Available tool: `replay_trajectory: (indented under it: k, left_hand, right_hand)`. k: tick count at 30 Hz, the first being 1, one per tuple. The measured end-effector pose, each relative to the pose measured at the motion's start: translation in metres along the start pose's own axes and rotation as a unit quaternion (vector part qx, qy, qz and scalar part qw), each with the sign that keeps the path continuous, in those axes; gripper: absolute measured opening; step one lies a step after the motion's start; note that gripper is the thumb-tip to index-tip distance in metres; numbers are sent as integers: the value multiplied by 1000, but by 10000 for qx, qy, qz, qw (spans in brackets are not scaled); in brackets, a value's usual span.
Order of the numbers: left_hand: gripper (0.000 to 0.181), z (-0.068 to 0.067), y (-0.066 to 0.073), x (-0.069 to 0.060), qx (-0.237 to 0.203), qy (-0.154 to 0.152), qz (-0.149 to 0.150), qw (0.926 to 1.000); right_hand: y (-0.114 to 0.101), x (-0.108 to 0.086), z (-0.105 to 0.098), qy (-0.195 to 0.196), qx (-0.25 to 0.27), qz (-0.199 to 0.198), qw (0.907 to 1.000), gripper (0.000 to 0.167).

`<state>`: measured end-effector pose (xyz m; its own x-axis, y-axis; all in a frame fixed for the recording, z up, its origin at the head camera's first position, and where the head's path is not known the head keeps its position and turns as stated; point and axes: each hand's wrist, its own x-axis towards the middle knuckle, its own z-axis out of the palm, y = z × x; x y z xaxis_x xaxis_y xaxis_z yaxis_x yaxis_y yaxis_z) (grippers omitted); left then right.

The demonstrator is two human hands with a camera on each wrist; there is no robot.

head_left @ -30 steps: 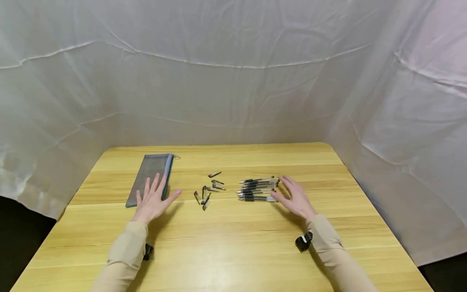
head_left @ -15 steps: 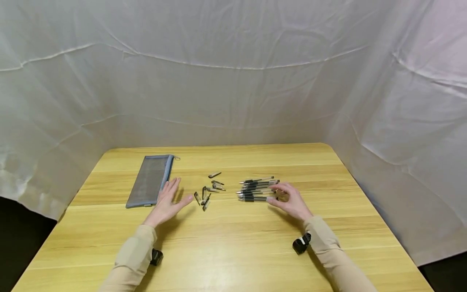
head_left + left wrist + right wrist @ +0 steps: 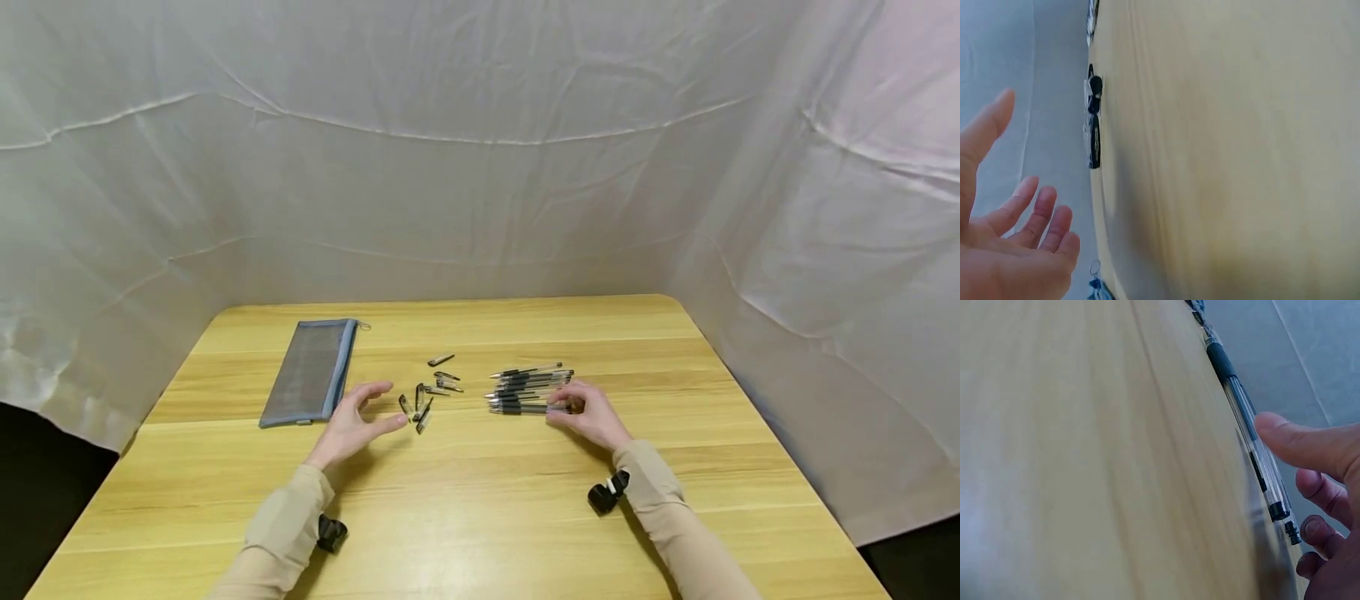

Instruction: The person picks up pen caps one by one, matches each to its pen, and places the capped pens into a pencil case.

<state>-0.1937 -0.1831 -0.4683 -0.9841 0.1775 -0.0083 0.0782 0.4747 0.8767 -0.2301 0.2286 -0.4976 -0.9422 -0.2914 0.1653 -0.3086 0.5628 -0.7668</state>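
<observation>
My left hand (image 3: 349,427) hovers just left of several loose black-and-clear pen caps (image 3: 420,402), thumb and fingers spread apart around nothing. In the left wrist view, a gap shows between that hand (image 3: 1016,244) and the caps (image 3: 1094,122). On the right, several uncapped gel pens (image 3: 525,390) with black grips lie side by side, tips to the left. My right hand (image 3: 592,414) is at their rear ends, thumb and fingers bent around the nearest pen without visibly pinching it. The thumb (image 3: 1272,425) overlaps the nearest pen (image 3: 1247,419) in the right wrist view; contact is unclear.
A grey mesh zip pouch (image 3: 311,371) with blue edging lies flat at the left, its ring pull (image 3: 364,326) at the far corner. Pale curtains (image 3: 480,192) hang behind and beside the wooden table (image 3: 480,500).
My left hand has moved right, away from the pouch toward the caps, its fingers bending. My right hand has shifted slightly left over the pen ends, thumb and fingers drawing closer together.
</observation>
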Motion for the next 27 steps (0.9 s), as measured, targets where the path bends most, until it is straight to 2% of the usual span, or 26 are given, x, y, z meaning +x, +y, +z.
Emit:
replay_trajectory:
  k: [3, 12, 18, 23, 27]
  left_hand:
    - [64, 4, 1, 2, -266, 21, -39, 9996]
    - [48, 14, 5, 6, -884, -113, -481, 9949]
    - [41, 21, 8, 9, -679, -85, -534, 9962]
    - [38, 27, 9, 11, -574, 8, -734, 9957]
    - [36, 32, 8, 12, -584, 31, -805, 9950]
  right_hand:
    - [2, 1, 1, 8, -73, -27, 10000, 23]
    - [6, 3, 6, 40, -47, -124, 9999, 13]
    - [6, 4, 7, 107, -199, -207, 9995, 11]
    - [7, 4, 9, 245, -370, -422, 9981, 10]
    - [9, 4, 11, 319, -402, -451, 9977, 10]
